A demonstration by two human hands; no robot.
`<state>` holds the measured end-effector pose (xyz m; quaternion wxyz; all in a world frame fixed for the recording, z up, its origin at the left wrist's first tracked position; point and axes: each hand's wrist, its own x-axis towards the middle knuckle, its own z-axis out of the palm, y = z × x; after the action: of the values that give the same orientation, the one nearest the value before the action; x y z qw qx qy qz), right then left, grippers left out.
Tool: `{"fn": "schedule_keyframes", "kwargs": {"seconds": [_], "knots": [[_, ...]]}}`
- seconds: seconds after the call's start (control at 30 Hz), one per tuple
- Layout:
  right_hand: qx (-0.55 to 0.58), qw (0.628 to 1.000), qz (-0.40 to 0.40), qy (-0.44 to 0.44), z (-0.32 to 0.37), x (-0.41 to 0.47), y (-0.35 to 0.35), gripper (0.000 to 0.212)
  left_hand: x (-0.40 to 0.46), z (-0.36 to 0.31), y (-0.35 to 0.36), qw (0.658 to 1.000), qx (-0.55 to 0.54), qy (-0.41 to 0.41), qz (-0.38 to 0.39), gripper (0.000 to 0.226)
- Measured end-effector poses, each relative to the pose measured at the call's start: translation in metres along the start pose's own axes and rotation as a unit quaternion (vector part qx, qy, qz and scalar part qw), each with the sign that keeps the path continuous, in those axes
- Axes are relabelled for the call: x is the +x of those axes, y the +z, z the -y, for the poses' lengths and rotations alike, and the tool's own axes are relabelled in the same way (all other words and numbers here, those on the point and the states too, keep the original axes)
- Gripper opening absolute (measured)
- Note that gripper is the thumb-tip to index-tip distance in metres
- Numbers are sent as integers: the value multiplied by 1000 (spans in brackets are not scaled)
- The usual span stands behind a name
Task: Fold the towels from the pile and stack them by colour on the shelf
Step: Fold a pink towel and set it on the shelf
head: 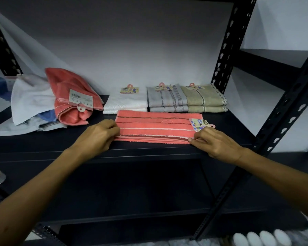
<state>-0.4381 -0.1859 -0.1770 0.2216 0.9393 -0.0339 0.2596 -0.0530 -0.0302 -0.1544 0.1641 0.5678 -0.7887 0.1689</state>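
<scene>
My left hand (98, 134) pinches the coral towel (156, 127) at its 9 o'clock end; my right hand (214, 142) pinches the 3 o'clock end beside its tag (200, 124), keeping the folded strip taut on the shelf (149, 153). Stacks sit at 12 o'clock: white (125, 102), grey (167, 99), olive (205, 98); the pile (48, 102) at 10.

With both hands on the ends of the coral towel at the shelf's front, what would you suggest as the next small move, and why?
Probably fold the coral striped towel in half, end to end. The left hand and right hand pinch its two short ends, and it lies as a long strip, wider than the white stack, grey stack and olive stack behind it.
</scene>
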Motion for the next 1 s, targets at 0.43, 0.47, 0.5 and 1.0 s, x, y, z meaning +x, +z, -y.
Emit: {"fn": "schedule_keyframes", "kwargs": {"seconds": [0.43, 0.47, 0.5, 1.0], "knots": [[122, 904, -152, 380, -1, 39, -21, 26, 15, -8, -11, 969, -170, -168, -70, 32], [125, 887, -134, 425, -3, 49, -18, 25, 27, -14, -9, 967, -178, -164, -77, 30], [130, 875, -98, 457, -5, 59, -13, 26, 40, -22, -5, 968, -182, -155, -75, 28], [126, 853, 143, 486, -8, 71, 38, 36, 109, -49, 47, 952, -49, -143, 268, 75]]}}
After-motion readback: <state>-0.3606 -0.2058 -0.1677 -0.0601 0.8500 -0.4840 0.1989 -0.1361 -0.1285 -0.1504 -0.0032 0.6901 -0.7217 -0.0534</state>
